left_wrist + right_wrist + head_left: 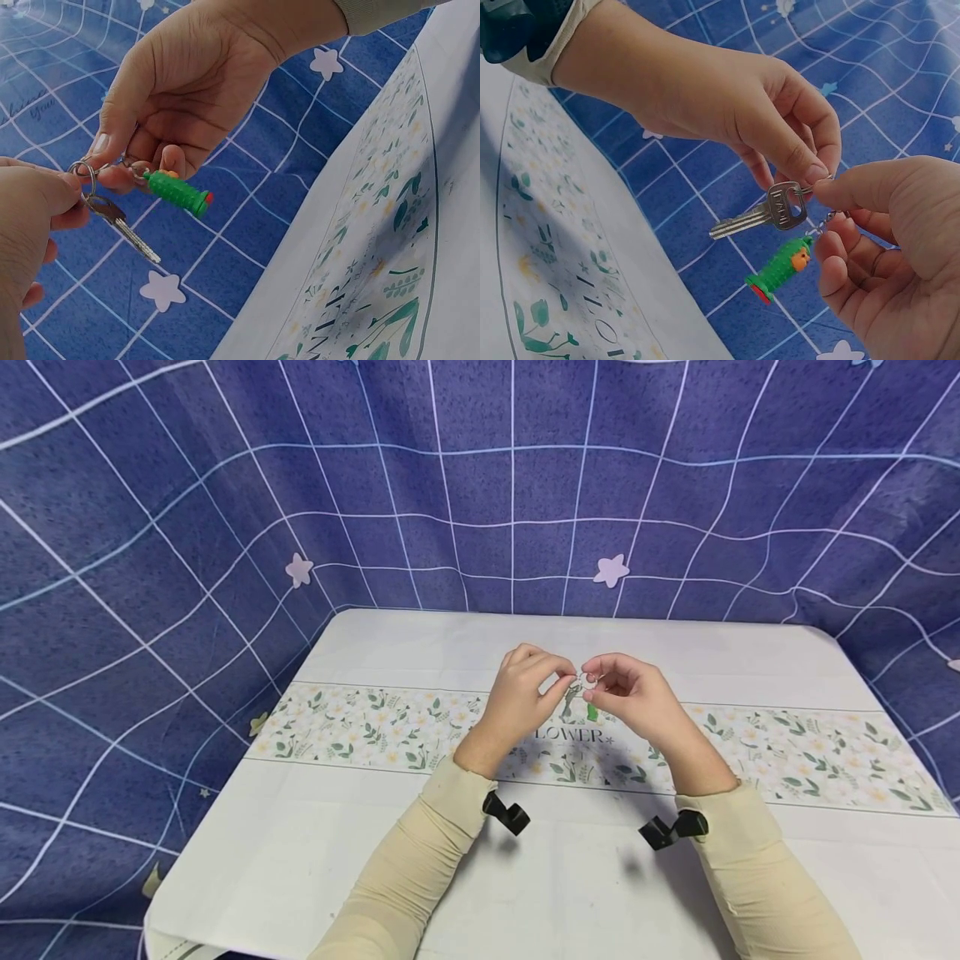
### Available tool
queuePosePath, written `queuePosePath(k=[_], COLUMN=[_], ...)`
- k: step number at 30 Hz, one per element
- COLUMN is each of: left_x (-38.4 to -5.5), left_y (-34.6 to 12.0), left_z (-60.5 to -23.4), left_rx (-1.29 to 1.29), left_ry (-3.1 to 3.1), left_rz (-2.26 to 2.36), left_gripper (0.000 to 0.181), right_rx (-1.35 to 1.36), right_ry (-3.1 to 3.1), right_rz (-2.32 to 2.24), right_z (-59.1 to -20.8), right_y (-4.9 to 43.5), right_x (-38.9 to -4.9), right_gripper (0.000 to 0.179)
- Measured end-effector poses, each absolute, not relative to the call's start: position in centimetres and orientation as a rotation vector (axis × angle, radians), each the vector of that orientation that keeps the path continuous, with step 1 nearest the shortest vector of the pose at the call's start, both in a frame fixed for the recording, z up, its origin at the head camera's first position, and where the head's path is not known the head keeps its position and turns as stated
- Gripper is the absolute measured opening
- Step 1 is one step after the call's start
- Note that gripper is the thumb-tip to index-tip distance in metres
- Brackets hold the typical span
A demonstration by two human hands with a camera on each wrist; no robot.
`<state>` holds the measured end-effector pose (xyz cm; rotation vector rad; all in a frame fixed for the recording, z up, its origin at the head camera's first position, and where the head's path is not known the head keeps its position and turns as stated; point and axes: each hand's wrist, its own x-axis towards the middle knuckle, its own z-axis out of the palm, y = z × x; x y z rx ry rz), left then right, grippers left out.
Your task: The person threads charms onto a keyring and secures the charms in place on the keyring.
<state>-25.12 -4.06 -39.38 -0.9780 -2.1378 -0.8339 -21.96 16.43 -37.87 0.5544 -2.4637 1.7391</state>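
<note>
Above the table, both hands meet at a metal key ring [84, 171]. My left hand [517, 693] pinches one side of the ring between thumb and fingertips. From the other side my right hand [633, 693] pinches the ring, with its other fingers curled near a short chain. A silver key [750, 215] hangs on the ring, its blade pointing away from the fingers. Beside it a green charm [784, 266] with an orange patch and a red end dangles from the chain, close to the right fingers. The fingertips partly hide the ring.
Beneath the hands lies a white table cover [300, 835] with a floral band [397, 727] and printed lettering. A blue gridded curtain [480, 485] with stars hangs behind and at the sides. Black straps [506, 814] are on both wrists.
</note>
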Motion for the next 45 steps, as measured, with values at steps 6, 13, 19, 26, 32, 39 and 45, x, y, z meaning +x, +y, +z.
queuePosePath(k=[6, 13, 19, 26, 32, 39, 45], left_x=[-25.12, -24.95, -24.90, -24.87, -24.85, -25.03, -25.12], left_y=[-3.92, -3.74, -3.62, -3.50, -3.50, -3.58, -3.76], left_z=[-39.43, -39.47, -39.50, -39.51, -39.52, -39.57, -39.66], left_rx=[-0.962, -0.935, -0.916, -0.891, -0.867, -0.919, -1.007], left_ry=[-2.132, -2.151, -2.169, -2.184, -2.199, -2.197, -2.186], left_rz=[-0.846, -0.914, -0.948, -0.998, -1.032, -1.051, -1.026], left_gripper=[0.006, 0.004, 0.004, 0.006, 0.005, 0.006, 0.015], right_rx=[0.545, 0.535, 0.530, 0.538, 0.540, 0.532, 0.519], right_ry=[-2.461, -2.464, -2.467, -2.465, -2.459, -2.447, -2.428], right_rz=[1.730, 1.734, 1.726, 1.731, 1.730, 1.719, 1.732], right_z=[-37.79, -37.92, -37.86, -37.74, -37.75, -37.83, -37.82], right_y=[16.45, 16.57, 16.58, 16.54, 16.51, 16.54, 16.56], right_x=[-22.00, -22.12, -22.08, -21.98, -21.96, -22.01, -22.01], right_gripper=[0.027, 0.026, 0.025, 0.025, 0.025, 0.024, 0.025])
